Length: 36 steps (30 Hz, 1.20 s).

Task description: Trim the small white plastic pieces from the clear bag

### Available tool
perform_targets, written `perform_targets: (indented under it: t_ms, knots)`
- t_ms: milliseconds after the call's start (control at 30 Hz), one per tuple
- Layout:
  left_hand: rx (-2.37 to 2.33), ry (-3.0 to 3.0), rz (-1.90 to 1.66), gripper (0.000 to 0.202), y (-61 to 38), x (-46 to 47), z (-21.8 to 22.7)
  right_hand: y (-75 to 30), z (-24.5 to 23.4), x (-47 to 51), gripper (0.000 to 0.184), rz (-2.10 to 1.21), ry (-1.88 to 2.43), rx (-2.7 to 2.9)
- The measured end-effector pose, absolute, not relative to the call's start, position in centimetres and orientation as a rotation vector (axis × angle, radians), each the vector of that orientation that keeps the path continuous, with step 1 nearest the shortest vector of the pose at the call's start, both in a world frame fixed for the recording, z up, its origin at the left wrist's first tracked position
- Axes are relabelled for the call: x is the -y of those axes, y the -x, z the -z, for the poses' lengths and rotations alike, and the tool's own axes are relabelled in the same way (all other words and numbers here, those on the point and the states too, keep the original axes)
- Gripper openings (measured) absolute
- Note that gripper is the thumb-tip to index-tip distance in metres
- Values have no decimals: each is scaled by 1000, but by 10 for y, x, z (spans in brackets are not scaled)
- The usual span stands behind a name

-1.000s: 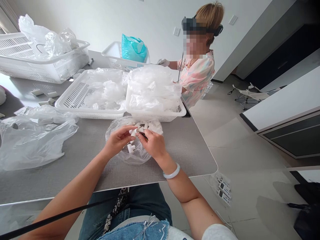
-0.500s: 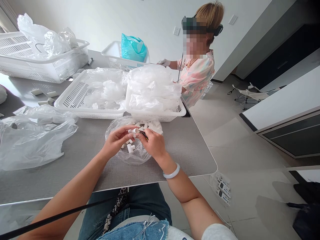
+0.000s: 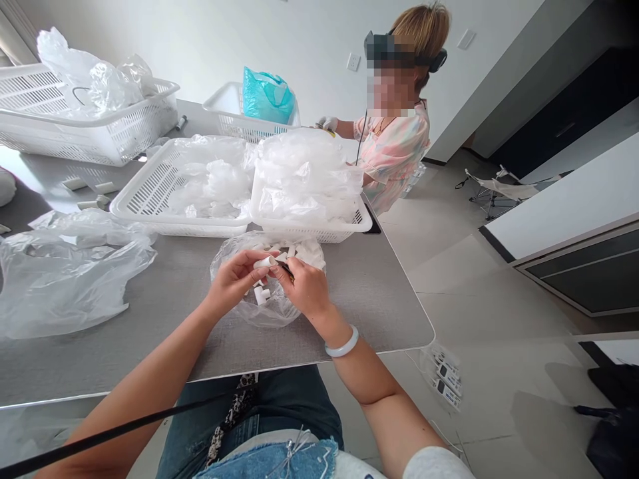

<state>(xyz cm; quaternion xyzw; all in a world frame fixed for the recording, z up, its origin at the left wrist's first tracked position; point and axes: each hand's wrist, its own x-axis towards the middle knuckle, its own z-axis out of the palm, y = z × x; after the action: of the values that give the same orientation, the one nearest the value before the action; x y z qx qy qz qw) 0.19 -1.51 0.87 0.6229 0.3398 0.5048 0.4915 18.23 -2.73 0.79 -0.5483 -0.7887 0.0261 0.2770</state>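
Note:
My left hand (image 3: 236, 274) is closed on a white plastic pipe fitting (image 3: 264, 262), its round open end turned toward my right. In my right hand (image 3: 305, 285), the fingers wrap round a small dark utility knife (image 3: 285, 268) with a bit of yellow on it. The knife's tip is at the fitting's open end; whether it touches the rim I cannot tell. Under both hands lies an opened clear plastic bag (image 3: 272, 316) with several white fittings, among them a white tee fitting (image 3: 261, 295).
White baskets with clear bags (image 3: 307, 173) stand behind my hands. At left lies another clear bag (image 3: 74, 286), with loose white pipe pieces (image 3: 90, 203) beyond it. A teal bag (image 3: 268, 96) sits in a farther basket. Across the table's corner stands a co-worker (image 3: 394, 146) wearing a white glove.
The fitting in my left hand has turned slightly, and the knife has shifted a little against its end. The co-worker's gloved hand has moved slightly, showing a yellowish tool.

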Motion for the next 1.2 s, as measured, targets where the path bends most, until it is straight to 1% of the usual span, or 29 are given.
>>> perform_targets:
  t_ms: [133,267,400,600,733,900,1033,1200]
  knots:
    - [-776,-1455,-1207,29,-1,14,-12,-184,-9,27,57,-87,1481,2131]
    - [-796,-1523,-1233,27,1,12,-11,-185,-8,26,55,-103,1496,2157]
    - [-845,-1677,-1264,31,2,10,-9,-184,-9,26,61,-117,1489,2165]
    - [-850,-1728,-1317,25,0,11,-7,-182,-11,29,68,-156,1480,2140]
    - [-853,-1682,-1365,23,-1,12,-5,-181,-10,30,66,-160,1486,2136]
    - [-894,-1657,-1307,25,-2,13,-2,-180,-9,30,60,-117,1477,2160]
    - [-1052,-1809,-1391,25,-4,13,-2,-180,-8,29,62,-125,1518,2165]
    - [-1228,-2016,-1455,17,-7,14,0,-178,-7,29,63,-133,1545,2142]
